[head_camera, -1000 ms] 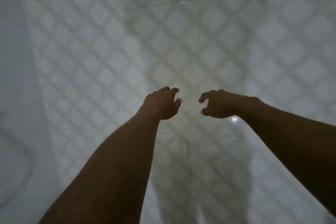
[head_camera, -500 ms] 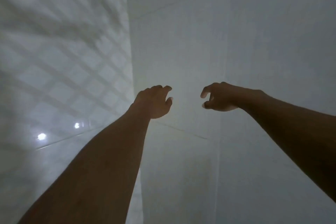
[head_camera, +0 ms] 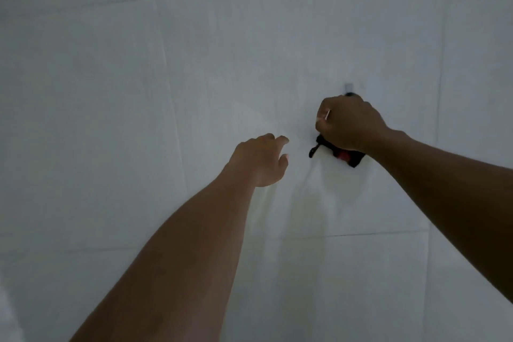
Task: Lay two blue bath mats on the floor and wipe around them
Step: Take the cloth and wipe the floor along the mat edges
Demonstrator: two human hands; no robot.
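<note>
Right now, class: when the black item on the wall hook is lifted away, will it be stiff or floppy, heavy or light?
Probably floppy: the black item bunches and droops below the right hand. Likely light: a small wall hook seems to carry it.

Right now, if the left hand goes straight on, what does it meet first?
Probably the tiled wall, just left of the black item that the right hand grips; depth is unclear.
</note>
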